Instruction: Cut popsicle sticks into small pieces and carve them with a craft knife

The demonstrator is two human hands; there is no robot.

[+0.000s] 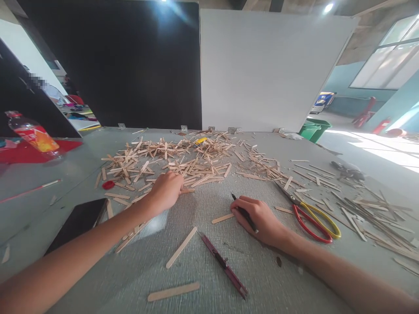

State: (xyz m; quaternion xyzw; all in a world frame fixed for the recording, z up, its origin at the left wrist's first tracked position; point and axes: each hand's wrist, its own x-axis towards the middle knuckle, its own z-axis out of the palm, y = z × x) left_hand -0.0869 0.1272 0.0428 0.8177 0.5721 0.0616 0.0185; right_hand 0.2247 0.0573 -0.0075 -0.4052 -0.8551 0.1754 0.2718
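Observation:
My left hand (168, 190) is closed at the near edge of a heap of wooden craft sticks (196, 168). Between its fingers is a craft stick (187, 190), its end poking out to the right; the fingertips are hidden. A black pen (245, 213) is gripped in my right hand (258, 218), its tip pointing away from me. Beside those fingers a single craft stick (222, 218) lies flat, one end by the hand. Closer to me are a dark red utility knife (224, 266) with its blade out and two loose craft sticks (181, 247).
Scissors (316, 222) with red and yellow handles lie right of my right hand, near thin wood strips (376, 218). A black phone (78, 224) and red cap (108, 185) are on the left, a drink bottle (36, 137) beyond. Black and white panels (262, 69) stand behind.

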